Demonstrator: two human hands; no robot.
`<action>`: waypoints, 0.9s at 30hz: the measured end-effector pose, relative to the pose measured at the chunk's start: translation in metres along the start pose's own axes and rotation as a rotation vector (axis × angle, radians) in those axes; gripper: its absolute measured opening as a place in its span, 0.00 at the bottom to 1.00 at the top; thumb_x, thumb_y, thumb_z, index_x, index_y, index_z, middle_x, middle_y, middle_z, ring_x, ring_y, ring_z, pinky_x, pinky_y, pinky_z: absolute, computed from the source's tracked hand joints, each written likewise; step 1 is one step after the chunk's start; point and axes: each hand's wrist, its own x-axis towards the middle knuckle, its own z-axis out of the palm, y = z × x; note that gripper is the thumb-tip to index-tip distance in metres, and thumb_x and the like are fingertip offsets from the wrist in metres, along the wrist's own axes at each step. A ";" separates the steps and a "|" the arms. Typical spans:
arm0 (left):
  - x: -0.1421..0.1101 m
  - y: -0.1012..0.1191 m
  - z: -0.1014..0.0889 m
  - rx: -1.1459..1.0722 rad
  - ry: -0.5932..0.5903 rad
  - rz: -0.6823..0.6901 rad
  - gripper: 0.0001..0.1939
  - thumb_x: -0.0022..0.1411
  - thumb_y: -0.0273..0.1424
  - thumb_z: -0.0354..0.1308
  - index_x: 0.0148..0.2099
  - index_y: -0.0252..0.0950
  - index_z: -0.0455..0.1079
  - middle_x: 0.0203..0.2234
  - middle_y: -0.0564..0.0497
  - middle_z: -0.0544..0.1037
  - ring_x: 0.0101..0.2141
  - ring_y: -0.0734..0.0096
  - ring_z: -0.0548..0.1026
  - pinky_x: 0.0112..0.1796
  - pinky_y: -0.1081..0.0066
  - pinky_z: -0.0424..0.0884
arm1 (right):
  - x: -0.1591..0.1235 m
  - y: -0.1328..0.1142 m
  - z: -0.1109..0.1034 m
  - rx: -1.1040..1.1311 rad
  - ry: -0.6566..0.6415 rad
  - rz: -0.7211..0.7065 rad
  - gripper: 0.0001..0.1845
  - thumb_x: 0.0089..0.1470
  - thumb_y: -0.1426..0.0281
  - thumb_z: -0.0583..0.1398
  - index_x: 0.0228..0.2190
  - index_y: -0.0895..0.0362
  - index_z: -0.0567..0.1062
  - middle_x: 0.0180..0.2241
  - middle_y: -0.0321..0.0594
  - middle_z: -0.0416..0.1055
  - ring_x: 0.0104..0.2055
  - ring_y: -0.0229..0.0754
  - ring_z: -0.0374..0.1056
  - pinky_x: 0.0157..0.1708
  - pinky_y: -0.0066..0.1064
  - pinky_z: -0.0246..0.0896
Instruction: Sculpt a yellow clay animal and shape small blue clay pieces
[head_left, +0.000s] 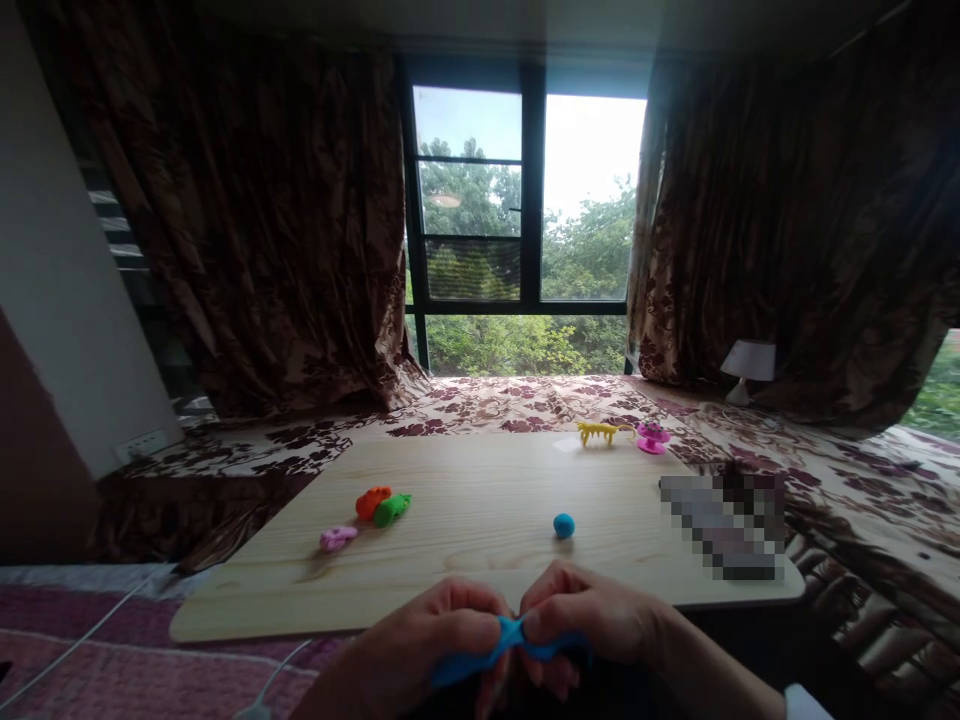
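Observation:
Both hands are close together at the near edge of the wooden board, gripping one piece of blue modelling clay (472,665). My left hand (442,630) pinches its left part between thumb and fingers. My right hand (577,615) pinches the right part, with the thumb on top. Between the two thumbs the clay looks narrow and twisted, and some of it is hidden by the fingers. Just beyond my right hand, a small blue clay ball (564,525) rests on the board.
On the wooden board (465,480) lie orange (372,502), green (392,511) and pink clay lumps (338,539) at left. A yellow four-legged figure (598,432) and a pink stand (652,437) are at the far edge. A blurred-out object (724,530) lies right; a lamp (748,363) stands behind.

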 end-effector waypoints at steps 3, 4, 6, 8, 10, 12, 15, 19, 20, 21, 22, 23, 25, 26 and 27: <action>-0.004 -0.006 -0.003 -0.258 0.017 0.237 0.12 0.55 0.34 0.52 0.26 0.32 0.71 0.14 0.53 0.68 0.17 0.73 0.66 0.29 0.65 0.64 | 0.002 0.018 -0.006 0.165 0.052 -0.055 0.16 0.45 0.64 0.54 0.19 0.64 0.73 0.11 0.35 0.63 0.12 0.33 0.57 0.13 0.23 0.51; -0.007 -0.005 -0.006 -0.340 0.036 0.310 0.13 0.56 0.34 0.52 0.24 0.33 0.70 0.14 0.55 0.66 0.17 0.75 0.65 0.28 0.65 0.64 | -0.001 0.022 -0.010 0.161 0.083 -0.067 0.17 0.46 0.63 0.54 0.19 0.64 0.73 0.11 0.35 0.62 0.12 0.33 0.57 0.13 0.23 0.51; -0.015 0.000 -0.013 -0.513 0.102 0.406 0.13 0.57 0.34 0.52 0.23 0.34 0.68 0.14 0.56 0.63 0.17 0.78 0.63 0.26 0.69 0.64 | -0.010 0.023 -0.022 0.141 0.164 -0.096 0.19 0.50 0.61 0.54 0.22 0.65 0.73 0.11 0.34 0.61 0.12 0.32 0.57 0.13 0.23 0.50; -0.024 0.008 -0.021 -0.678 0.186 0.469 0.11 0.59 0.31 0.51 0.26 0.34 0.66 0.16 0.57 0.63 0.18 0.80 0.62 0.25 0.72 0.63 | -0.021 0.019 -0.037 0.126 0.267 -0.141 0.20 0.53 0.59 0.54 0.26 0.65 0.73 0.13 0.32 0.60 0.13 0.30 0.56 0.15 0.23 0.48; -0.032 0.014 -0.031 -0.791 0.260 0.554 0.08 0.60 0.28 0.49 0.29 0.35 0.65 0.19 0.58 0.63 0.19 0.81 0.62 0.24 0.74 0.63 | -0.029 0.013 -0.053 0.113 0.375 -0.195 0.21 0.56 0.58 0.53 0.29 0.63 0.73 0.15 0.30 0.58 0.15 0.29 0.53 0.16 0.23 0.47; -0.037 0.014 -0.043 -0.786 0.344 0.617 0.06 0.60 0.26 0.48 0.31 0.36 0.65 0.20 0.58 0.63 0.19 0.83 0.62 0.24 0.76 0.62 | -0.034 0.005 -0.067 0.094 0.462 -0.245 0.22 0.58 0.56 0.50 0.32 0.62 0.72 0.18 0.30 0.56 0.17 0.29 0.50 0.18 0.23 0.46; -0.034 0.003 -0.060 -0.442 0.591 0.481 0.07 0.60 0.31 0.49 0.35 0.35 0.66 0.19 0.58 0.64 0.17 0.82 0.60 0.22 0.76 0.61 | -0.037 -0.009 -0.077 0.028 0.535 -0.282 0.19 0.58 0.57 0.51 0.36 0.60 0.72 0.20 0.30 0.56 0.19 0.30 0.51 0.19 0.24 0.46; -0.017 -0.020 -0.072 0.342 0.853 0.200 0.16 0.59 0.42 0.49 0.40 0.35 0.68 0.21 0.56 0.69 0.18 0.77 0.62 0.21 0.74 0.59 | -0.043 -0.036 -0.057 -0.220 0.521 -0.240 0.12 0.53 0.68 0.59 0.39 0.59 0.74 0.22 0.32 0.63 0.24 0.32 0.57 0.24 0.26 0.51; -0.012 -0.024 -0.071 0.451 0.850 0.174 0.17 0.58 0.42 0.51 0.42 0.35 0.67 0.21 0.56 0.70 0.18 0.76 0.62 0.21 0.74 0.58 | -0.045 -0.044 -0.047 -0.397 0.507 -0.210 0.14 0.52 0.69 0.59 0.42 0.58 0.74 0.24 0.33 0.66 0.25 0.33 0.58 0.26 0.26 0.52; -0.007 -0.026 -0.068 0.511 0.833 0.159 0.17 0.56 0.41 0.54 0.44 0.36 0.67 0.21 0.57 0.70 0.19 0.76 0.62 0.21 0.74 0.58 | -0.045 -0.051 -0.036 -0.581 0.513 -0.195 0.17 0.51 0.70 0.60 0.45 0.55 0.72 0.27 0.34 0.69 0.27 0.34 0.60 0.28 0.27 0.54; -0.004 -0.026 -0.062 0.531 0.818 0.155 0.18 0.54 0.41 0.56 0.45 0.36 0.66 0.21 0.57 0.71 0.19 0.75 0.63 0.22 0.74 0.58 | -0.043 -0.058 -0.026 -0.719 0.509 -0.206 0.20 0.50 0.71 0.60 0.47 0.53 0.70 0.28 0.33 0.70 0.27 0.34 0.61 0.29 0.27 0.54; -0.001 -0.024 -0.055 0.540 0.800 0.162 0.18 0.53 0.40 0.57 0.44 0.37 0.66 0.22 0.56 0.72 0.21 0.74 0.65 0.24 0.73 0.60 | -0.039 -0.063 -0.017 -0.798 0.471 -0.217 0.21 0.48 0.71 0.61 0.46 0.52 0.69 0.29 0.33 0.71 0.28 0.35 0.61 0.30 0.27 0.55; -0.001 -0.014 -0.035 0.585 0.735 0.183 0.13 0.54 0.38 0.58 0.41 0.38 0.67 0.25 0.55 0.74 0.27 0.70 0.69 0.31 0.72 0.62 | -0.026 -0.069 -0.008 -0.777 0.417 -0.262 0.17 0.47 0.69 0.62 0.41 0.53 0.71 0.29 0.33 0.72 0.29 0.35 0.63 0.30 0.26 0.57; -0.002 -0.007 -0.024 0.622 0.669 0.202 0.11 0.55 0.37 0.56 0.39 0.37 0.68 0.28 0.53 0.75 0.31 0.69 0.70 0.34 0.71 0.63 | -0.017 -0.068 -0.008 -0.728 0.424 -0.293 0.13 0.48 0.69 0.62 0.38 0.54 0.71 0.29 0.33 0.72 0.30 0.35 0.63 0.30 0.25 0.58; -0.005 0.001 -0.014 0.638 0.601 0.208 0.10 0.56 0.37 0.56 0.37 0.37 0.69 0.29 0.52 0.75 0.33 0.68 0.70 0.36 0.71 0.63 | -0.008 -0.065 -0.010 -0.694 0.482 -0.328 0.10 0.49 0.69 0.61 0.36 0.55 0.72 0.30 0.34 0.72 0.31 0.35 0.64 0.32 0.26 0.59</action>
